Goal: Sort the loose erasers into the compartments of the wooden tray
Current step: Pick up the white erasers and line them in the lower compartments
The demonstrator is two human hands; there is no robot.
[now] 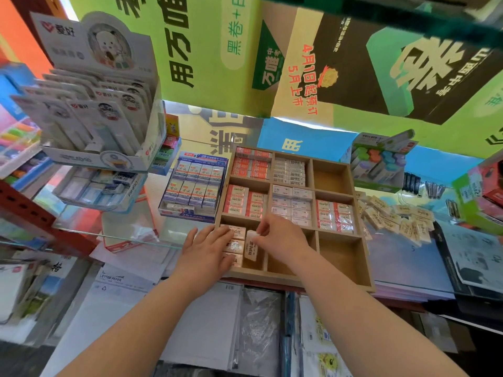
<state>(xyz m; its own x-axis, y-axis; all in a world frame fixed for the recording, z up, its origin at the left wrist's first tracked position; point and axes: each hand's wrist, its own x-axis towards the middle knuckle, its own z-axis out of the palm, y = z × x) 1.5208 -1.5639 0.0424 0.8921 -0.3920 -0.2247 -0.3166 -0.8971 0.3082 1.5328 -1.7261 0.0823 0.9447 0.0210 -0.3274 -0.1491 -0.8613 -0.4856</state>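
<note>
A wooden tray with nine compartments lies on the counter. Several compartments hold wrapped erasers; the far right one, the near middle one and the near right one are bare. My right hand pinches the top of a beige wrapped eraser standing tilted in the near left compartment. My left hand lies flat over the stacked erasers in that same compartment, fingers spread and pressing on them. A heap of loose beige erasers lies on the counter right of the tray.
A blue box of erasers sits left of the tray. A display stand of carded items and a glass shelf are at the left. Boxes of coloured erasers stand behind right; paper stacks lie in front.
</note>
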